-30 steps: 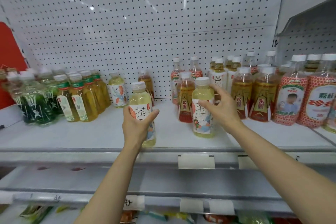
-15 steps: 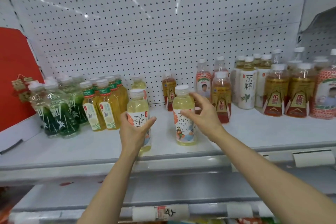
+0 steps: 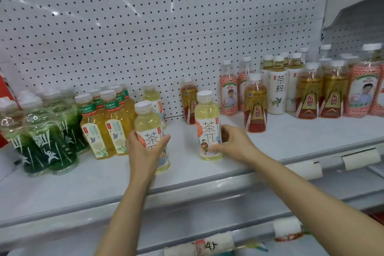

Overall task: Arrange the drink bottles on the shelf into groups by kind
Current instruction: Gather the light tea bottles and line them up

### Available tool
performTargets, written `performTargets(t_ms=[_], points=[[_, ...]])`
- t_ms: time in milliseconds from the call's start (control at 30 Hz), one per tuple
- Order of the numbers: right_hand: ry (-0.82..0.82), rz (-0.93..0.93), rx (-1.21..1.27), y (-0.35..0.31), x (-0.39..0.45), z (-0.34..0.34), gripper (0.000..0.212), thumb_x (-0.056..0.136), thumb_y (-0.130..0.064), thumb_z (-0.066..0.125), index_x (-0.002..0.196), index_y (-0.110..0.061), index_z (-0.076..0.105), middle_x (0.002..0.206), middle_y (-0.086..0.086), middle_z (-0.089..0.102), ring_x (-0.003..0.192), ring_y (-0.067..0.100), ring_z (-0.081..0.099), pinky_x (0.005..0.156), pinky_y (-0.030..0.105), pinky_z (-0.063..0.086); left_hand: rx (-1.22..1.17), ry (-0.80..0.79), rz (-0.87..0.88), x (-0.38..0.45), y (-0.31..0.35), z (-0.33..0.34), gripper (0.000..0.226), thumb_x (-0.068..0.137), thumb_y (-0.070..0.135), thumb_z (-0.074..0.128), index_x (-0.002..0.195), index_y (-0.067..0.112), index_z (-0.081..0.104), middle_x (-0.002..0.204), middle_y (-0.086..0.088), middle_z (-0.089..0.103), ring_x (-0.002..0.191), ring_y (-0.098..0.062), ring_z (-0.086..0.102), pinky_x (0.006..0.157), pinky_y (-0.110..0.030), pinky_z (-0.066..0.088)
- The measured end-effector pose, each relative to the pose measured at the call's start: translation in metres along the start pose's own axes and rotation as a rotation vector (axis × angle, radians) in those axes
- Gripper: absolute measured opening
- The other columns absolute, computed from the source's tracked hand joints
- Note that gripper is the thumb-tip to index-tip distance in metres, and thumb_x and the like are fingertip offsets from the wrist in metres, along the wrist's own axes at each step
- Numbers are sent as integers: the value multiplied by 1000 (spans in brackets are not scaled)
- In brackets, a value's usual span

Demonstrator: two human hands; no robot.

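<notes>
White pegboard shelf (image 3: 291,137): left hand (image 3: 143,149) grips one pale tea bottle (image 3: 148,129), right hand (image 3: 232,143) holds its twin (image 3: 207,129) just right. Next, probably slide both toward the matching bottle (image 3: 152,100) behind.

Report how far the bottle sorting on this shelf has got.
Done: the green bottles and the amber green-capped bottles stand grouped at left.
In hand: the left hand grips one pale yellow tea bottle; the right hand holds a matching one.
Left: a third matching bottle stands behind them, and two red-and-gold bottles stand apart from their group at right.
</notes>
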State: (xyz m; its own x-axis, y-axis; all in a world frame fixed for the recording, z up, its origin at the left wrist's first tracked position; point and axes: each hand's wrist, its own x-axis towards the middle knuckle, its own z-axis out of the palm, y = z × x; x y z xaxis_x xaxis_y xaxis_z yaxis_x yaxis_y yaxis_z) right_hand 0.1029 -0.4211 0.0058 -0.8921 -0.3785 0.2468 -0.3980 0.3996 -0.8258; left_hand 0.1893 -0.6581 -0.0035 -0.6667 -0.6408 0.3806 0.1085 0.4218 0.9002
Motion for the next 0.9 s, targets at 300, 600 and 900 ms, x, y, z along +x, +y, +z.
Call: performTargets(t_ms=[300, 600, 900], points=[[-117, 8, -4, -27, 88, 60, 54, 75, -18, 81, 124, -12, 59, 124, 4, 65, 114, 21, 61, 91, 28, 49, 238, -113, 19, 0, -13, -18, 101, 47, 84, 73, 129, 35, 42, 125, 6, 58, 110, -19, 62, 86, -47, 59], [-105, 45, 28, -31, 145, 94, 42, 82, -13, 75, 121, -10, 62, 122, 9, 66, 115, 24, 61, 83, 25, 47, 322, -142, 15, 2, -19, -20, 82, 65, 64, 77, 131, 30, 45, 125, 6, 60, 109, -18, 62, 87, -43, 58], [119, 111, -101, -19, 166, 112, 21, 81, -24, 74, 95, -10, 68, 89, 2, 70, 85, 20, 67, 58, 25, 48, 465, -134, -12, 51, -29, -2, 98, 48, 83, 64, 128, 28, 49, 120, 5, 62, 105, -18, 64, 84, -44, 60]])
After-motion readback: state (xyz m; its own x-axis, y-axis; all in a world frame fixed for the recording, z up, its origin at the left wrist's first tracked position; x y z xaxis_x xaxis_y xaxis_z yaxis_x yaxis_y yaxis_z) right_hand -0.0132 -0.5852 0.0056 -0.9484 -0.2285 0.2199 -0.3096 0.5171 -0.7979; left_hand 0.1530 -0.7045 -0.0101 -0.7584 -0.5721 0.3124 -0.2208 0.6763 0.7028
